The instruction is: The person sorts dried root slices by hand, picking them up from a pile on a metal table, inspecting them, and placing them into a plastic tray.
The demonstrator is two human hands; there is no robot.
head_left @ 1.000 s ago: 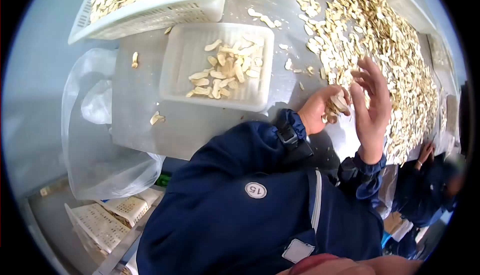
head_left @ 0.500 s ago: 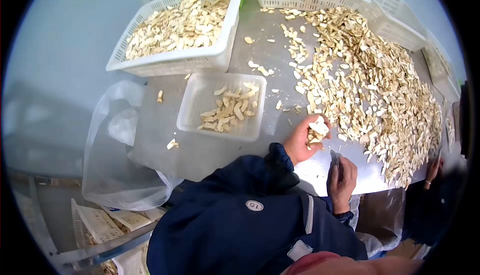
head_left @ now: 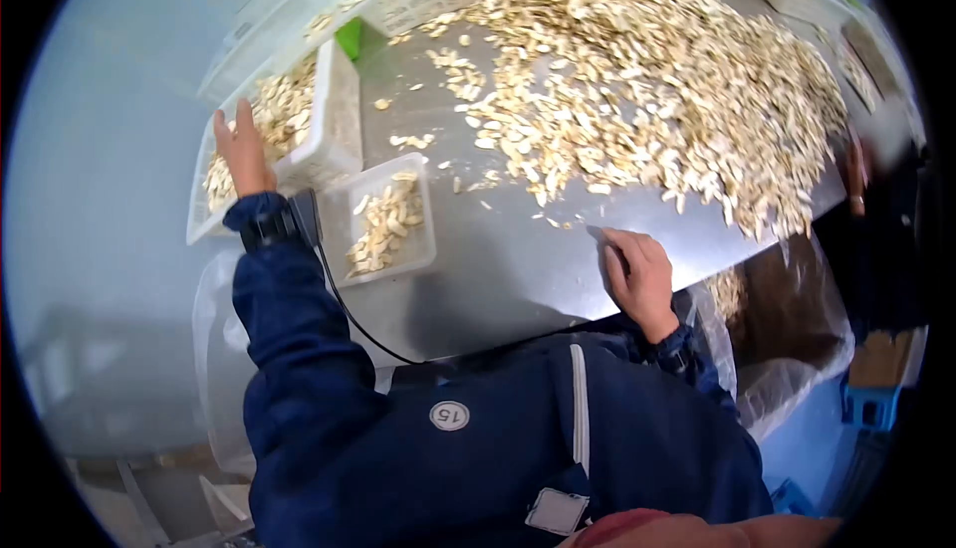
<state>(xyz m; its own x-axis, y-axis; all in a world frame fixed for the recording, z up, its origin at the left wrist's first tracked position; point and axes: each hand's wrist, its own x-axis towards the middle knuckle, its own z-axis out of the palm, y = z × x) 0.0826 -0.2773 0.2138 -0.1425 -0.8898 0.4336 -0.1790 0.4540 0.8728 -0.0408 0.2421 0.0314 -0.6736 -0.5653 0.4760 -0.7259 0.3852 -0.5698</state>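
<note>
Head view here: the left hand [head_left: 244,155] is hovering over the white basket [head_left: 344,105], fingers spread and gripping nothing that I can see, though I can't tell if they're touching the pale slices [head_left: 294,110] in it. My guess is that the basket is sitting at that end because it's just within a stretched arm's reach.

Meanwhile the right hand [head_left: 640,279] is resting at the near edge of the table [head_left: 478,279], fingers loosely curled. Can't tell if anything's tucked under them. Looks like it's just parking there, close to the big heap of slices [head_left: 647,80].

More slices are lying in the small translucent tray [head_left: 430,224], which is sitting right beside the basket, probably so both are staying handy to the left arm. The heap is taking up the far and right side, seemingly leaving bare metal up front for the hands.
</note>
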